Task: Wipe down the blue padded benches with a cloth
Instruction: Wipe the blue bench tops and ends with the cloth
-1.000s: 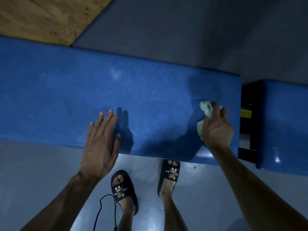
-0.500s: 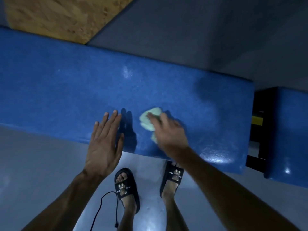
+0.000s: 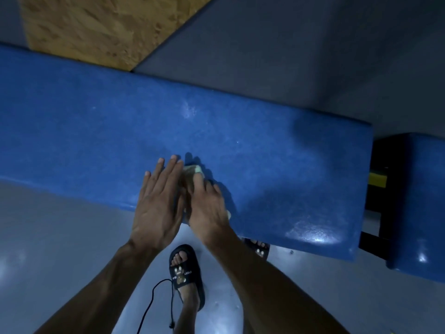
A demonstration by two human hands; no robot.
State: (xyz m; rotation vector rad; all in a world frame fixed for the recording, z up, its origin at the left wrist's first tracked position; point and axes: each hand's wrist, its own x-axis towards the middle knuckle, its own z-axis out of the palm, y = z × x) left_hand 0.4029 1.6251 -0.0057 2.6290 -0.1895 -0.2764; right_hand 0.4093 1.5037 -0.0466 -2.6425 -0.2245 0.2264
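Note:
A long blue padded bench (image 3: 277, 165) runs across the view from left to right. My right hand (image 3: 207, 208) presses a pale green cloth (image 3: 193, 170) onto the bench top near its front edge; most of the cloth is hidden under the hand. My left hand (image 3: 157, 203) lies flat with straight fingers on the bench, right beside the right hand and touching the cloth's left side. A second blue padded bench (image 3: 423, 208) stands at the right edge, separated by a gap.
A black frame with a yellow part (image 3: 377, 180) shows in the gap between the benches. My feet in black slippers (image 3: 186, 273) stand on the grey floor by the bench, with a black cord (image 3: 154, 302) hanging there. A plywood panel (image 3: 96, 27) lies behind the bench.
My right hand swept the cloth leftwards along the bench, from near its right end to beside my left hand. The left hand stayed flat on the bench.

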